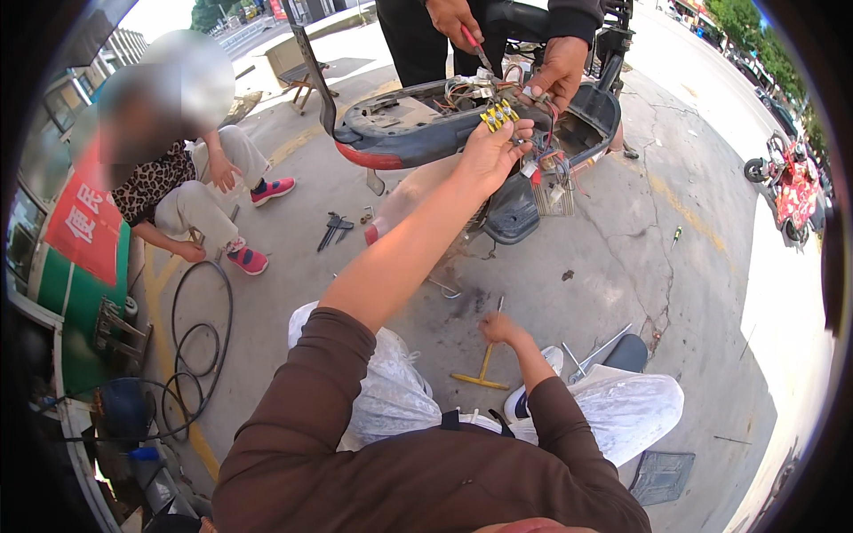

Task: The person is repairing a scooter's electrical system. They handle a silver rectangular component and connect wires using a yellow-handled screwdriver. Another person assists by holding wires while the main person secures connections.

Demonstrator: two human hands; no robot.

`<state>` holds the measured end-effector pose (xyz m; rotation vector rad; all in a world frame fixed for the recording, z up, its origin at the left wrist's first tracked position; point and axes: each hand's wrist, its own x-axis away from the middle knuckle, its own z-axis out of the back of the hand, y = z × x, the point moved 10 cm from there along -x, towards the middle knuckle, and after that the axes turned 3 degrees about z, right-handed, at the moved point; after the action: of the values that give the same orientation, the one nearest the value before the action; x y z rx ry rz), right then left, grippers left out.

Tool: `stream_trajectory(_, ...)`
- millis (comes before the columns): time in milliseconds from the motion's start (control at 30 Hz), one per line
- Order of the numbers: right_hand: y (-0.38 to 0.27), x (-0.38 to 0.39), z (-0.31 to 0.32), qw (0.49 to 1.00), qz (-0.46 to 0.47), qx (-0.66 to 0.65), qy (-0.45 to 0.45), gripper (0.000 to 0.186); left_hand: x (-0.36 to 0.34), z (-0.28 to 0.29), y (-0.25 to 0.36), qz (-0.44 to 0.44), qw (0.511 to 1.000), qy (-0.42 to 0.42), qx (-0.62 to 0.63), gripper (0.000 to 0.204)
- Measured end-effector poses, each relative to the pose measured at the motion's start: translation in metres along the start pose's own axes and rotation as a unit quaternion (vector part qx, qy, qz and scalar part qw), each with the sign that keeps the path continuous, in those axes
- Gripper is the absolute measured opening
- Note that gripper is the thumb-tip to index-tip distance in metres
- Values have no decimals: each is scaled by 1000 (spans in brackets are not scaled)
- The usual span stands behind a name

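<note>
My left arm stretches forward to the opened body of a scooter (pixel 400 147). My left hand (pixel 490 158) is closed on a small yellow strip (pixel 499 115) with dark and shiny metal spots, beside a bundle of loose wires (pixel 553 160). Lower down, my right hand (pixel 503 329) grips the shaft of a yellow T-handle wrench (pixel 482 380) above the ground, its crossbar toward me. Across the scooter, a co-worker's hand holds a red-handled screwdriver (pixel 471 37); that person's other hand (pixel 560 71) pinches wires next to my left hand.
A seated person's pink shoe (pixel 249 260) is at left, near a coiled black hose (pixel 222 329). Hex keys (pixel 334 229) and small parts lie on the concrete. Long metal tools (pixel 604 348) rest by my right foot. A small screwdriver (pixel 677 235) and a red scooter (pixel 795 186) are at right.
</note>
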<state>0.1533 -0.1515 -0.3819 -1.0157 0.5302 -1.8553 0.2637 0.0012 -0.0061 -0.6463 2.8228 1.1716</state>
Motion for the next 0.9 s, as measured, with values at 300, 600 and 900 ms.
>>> stream_trajectory(300, -312, 147, 324, 929, 241, 21, 280, 26, -21, -14, 28, -13, 994, 62, -90, 23)
stream_trajectory(600, -335, 110, 405, 733, 333, 152, 574, 14, -25, -27, 31, -47, 988, -41, -138, 26)
stream_trajectory(900, -338, 91, 418, 758, 287, 197, 552, 18, -27, -20, 37, -50, 994, -6, -95, 21)
